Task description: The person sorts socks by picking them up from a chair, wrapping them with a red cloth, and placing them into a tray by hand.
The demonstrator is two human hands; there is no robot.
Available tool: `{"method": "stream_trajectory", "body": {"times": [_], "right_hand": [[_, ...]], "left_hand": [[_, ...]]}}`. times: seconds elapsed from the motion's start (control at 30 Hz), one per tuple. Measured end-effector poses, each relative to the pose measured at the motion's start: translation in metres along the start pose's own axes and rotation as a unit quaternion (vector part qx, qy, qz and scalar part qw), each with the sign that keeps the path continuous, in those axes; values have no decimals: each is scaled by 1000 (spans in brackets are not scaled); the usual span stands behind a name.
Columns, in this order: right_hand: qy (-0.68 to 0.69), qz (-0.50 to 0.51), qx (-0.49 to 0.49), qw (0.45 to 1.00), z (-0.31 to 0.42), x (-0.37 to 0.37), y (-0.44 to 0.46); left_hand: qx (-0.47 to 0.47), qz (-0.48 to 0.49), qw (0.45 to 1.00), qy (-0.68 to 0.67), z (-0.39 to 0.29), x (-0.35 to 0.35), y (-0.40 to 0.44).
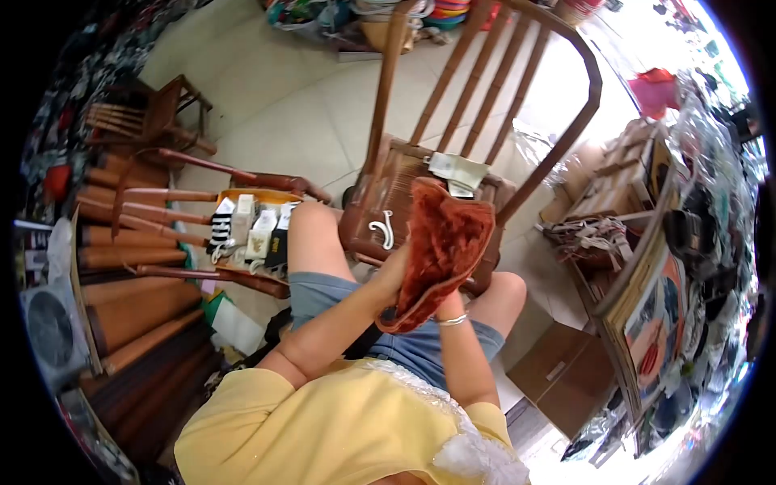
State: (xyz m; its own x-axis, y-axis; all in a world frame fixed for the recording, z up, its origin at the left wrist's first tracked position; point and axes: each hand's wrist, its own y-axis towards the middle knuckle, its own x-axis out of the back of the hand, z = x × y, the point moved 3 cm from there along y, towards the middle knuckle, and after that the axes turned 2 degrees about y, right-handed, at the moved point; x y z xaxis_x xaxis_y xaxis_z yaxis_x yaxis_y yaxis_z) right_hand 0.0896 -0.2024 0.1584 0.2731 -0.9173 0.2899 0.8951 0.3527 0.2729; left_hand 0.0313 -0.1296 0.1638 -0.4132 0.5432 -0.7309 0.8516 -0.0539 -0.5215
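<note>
A reddish-brown plush fabric piece, shaped like an open pouch, is held up above my lap in both hands. My left hand is closed on its left side, the fingers mostly hidden behind the fabric. At its lower right edge, my right hand grips it from behind, fingers also hidden; a bracelet circles that wrist. Just beyond stands a wooden chair facing me. On its seat lie a white curled cord-like piece and several pale folded fabric pieces with tags, partly behind the plush piece.
To the left, another wooden chair carries several small tagged fabric items. A small wooden chair stands farther back. Brown rolls are stacked at left. On the right are a cardboard box, a loaded shelf and plastic-wrapped goods.
</note>
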Motion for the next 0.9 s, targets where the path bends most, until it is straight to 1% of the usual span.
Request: {"method": "stream_trajectory", "body": {"times": [0.03, 0.1, 0.13, 0.17, 0.2, 0.23, 0.27, 0.3, 0.33, 0.37, 0.4, 0.43, 0.47, 0.5, 0.53, 0.57, 0.6, 0.67, 0.7, 0.73, 0.77, 0.8, 0.83, 0.87, 0.9], "right_hand": [[32, -13, -13, 999, -9, 0, 7], [140, -49, -30, 988, -23, 8, 13], [223, -66, -43, 972, -24, 13, 15], [347, -71, -100, 930, -16, 14, 11], [464, -92, -154, 867, -8, 16, 7], [255, -147, -156, 943, -23, 21, 0], [143, -132, -75, 978, 16, 12, 1], [-33, -67, 4, 997, 19, -5, -10], [-210, -3, 80, 975, 26, -16, -17], [-257, -60, 130, 956, 32, -11, -10], [-260, -61, 130, 955, 24, -7, 4], [-154, -73, -24, 985, -1, 4, 20], [-43, -82, -179, 979, -25, 15, 24], [-7, -145, -159, 976, -42, 28, 25], [29, -207, -138, 968, -53, 41, 27], [82, -224, -161, 958, -48, 53, 26], [114, -221, -130, 960, -37, 62, 21], [91, -249, -102, 959, 1, 63, 6], [-18, -212, -16, 977, 28, 49, 4], [-109, -141, 30, 984, 44, 34, 3], [-191, -76, 87, 975, 60, 18, 1], [-252, 20, 99, 962, 64, 10, 1], [-190, -26, 62, 980, 50, 10, 7], [-125, -76, 33, 989, 22, 14, 20], [-85, -80, -18, 993, -7, 21, 29]], "left_hand": [[-6, -9, 1000, -1, -2, 6, -4], [89, 11, 991, -101, 2, 10, -13], [73, 17, 985, -156, 9, 29, -2], [75, -11, 988, -138, -5, 19, -10], [77, -39, 989, -120, -19, 10, -17], [60, 40, 987, -144, -18, 24, -3], [59, 39, 987, -144, -16, 23, -4], [15, 16, 995, -102, -11, 22, -3], [-25, -4, 998, -59, -7, 19, -1], [-70, -9, 996, -60, -2, 21, 5], [-68, -6, 996, -62, 3, 33, 11], [-42, 161, 981, -101, 6, 43, 13], [-16, 321, 937, -138, 8, 45, 8], [14, 56, 998, -16, -8, 18, -15], [-32, 106, 992, -54, -17, 7, -19], [-47, 100, 992, -64, -23, 13, -14], [-62, 94, 991, -74, -28, 22, -8], [-70, 53, 994, -61, -33, 33, 4], [-28, 64, 993, -94, -26, 36, 9], [19, 79, 989, -125, -17, 34, 14], [-54, 51, 994, -83, -4, 26, 15], [-123, 29, 991, -42, 12, 15, 15], [-63, 94, 989, -95, 6, 1, 10], [32, 132, 975, -175, 21, 8, 12], [-36, 96, 995, -17, 18, 8, -1]]}}
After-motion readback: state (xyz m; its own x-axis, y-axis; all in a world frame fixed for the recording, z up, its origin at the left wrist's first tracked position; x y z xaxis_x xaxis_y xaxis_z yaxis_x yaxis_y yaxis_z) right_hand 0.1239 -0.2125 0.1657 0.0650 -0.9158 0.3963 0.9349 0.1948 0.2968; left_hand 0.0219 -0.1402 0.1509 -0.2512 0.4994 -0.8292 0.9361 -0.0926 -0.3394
